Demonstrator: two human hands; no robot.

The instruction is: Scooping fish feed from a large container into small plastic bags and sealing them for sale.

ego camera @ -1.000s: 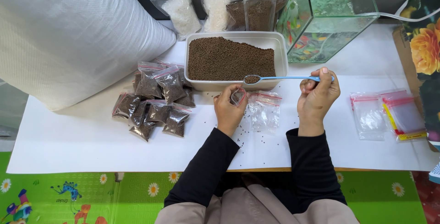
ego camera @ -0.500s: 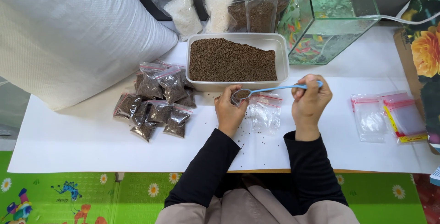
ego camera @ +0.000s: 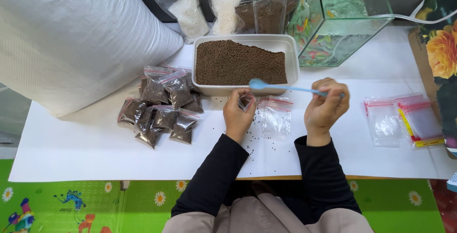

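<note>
My left hand (ego camera: pixel 238 114) pinches the mouth of a small clear zip bag (ego camera: pixel 276 116) that lies on the white table sheet (ego camera: pixel 95 147). A light blue spoon (ego camera: pixel 285 87) is held by its handle in my right hand (ego camera: pixel 326 106); its bowl hovers over the front rim of the white tray (ego camera: pixel 293 61) of brown pellets (ego camera: pixel 240 61), just above my left hand. Some loose pellets are scattered on the sheet around the bag.
Several filled pellet bags (ego camera: pixel 159 109) lie left of the tray. Empty zip bags (ego camera: pixel 402 118) lie at the right. A big white sack (ego camera: pixel 71 37) fills the left, a glass tank (ego camera: pixel 342 18) stands at the back right, and standing bags (ego camera: pixel 223 4) line the back.
The spoon carried pellets from the tray down to the bag mouth. Now its bowl looks empty and tipped over at the tray's front rim. My left hand stayed on the bag.
</note>
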